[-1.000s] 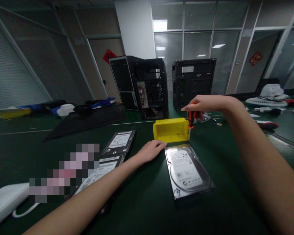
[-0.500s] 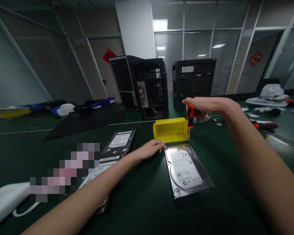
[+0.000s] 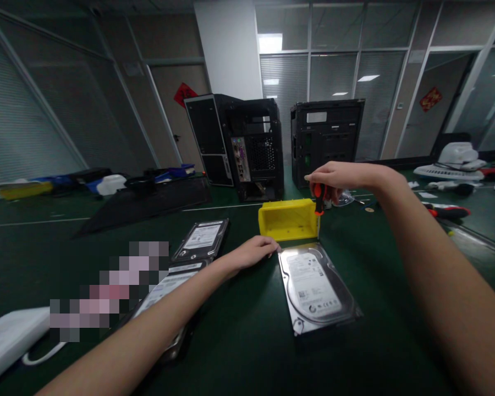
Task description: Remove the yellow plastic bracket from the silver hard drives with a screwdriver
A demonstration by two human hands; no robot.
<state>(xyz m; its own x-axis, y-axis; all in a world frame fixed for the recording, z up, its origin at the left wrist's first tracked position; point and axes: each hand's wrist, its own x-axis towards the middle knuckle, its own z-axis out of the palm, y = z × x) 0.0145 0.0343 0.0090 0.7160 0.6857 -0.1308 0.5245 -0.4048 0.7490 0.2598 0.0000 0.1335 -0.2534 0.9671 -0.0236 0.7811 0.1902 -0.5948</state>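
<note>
A silver hard drive (image 3: pixel 313 283) lies label up on the green table in front of me. My left hand (image 3: pixel 259 249) is closed at its far left corner, the fingertips gripping the edge. In my right hand (image 3: pixel 332 179) is a red and black screwdriver (image 3: pixel 320 199), held upright with the fingers wrapped round its handle. The thin shaft points down, and its tip meets the drive's far right corner. Just behind the drive, a yellow plastic bin (image 3: pixel 289 221) stands with its open side toward me; the screwdriver shaft passes by its right edge.
More hard drives (image 3: pixel 201 237) lie to the left, partly under my left forearm. Two black computer cases (image 3: pixel 251 148) (image 3: pixel 328 140) stand at the back. A black mat (image 3: pixel 144 206) spreads at far left. Red and black hand tools (image 3: pixel 447 210) lie at right, near a white device (image 3: pixel 454 159).
My right hand has shifted slightly on the screwdriver, and its handle has turned and stands a little more upright. The left hand and the hard drive stay in place.
</note>
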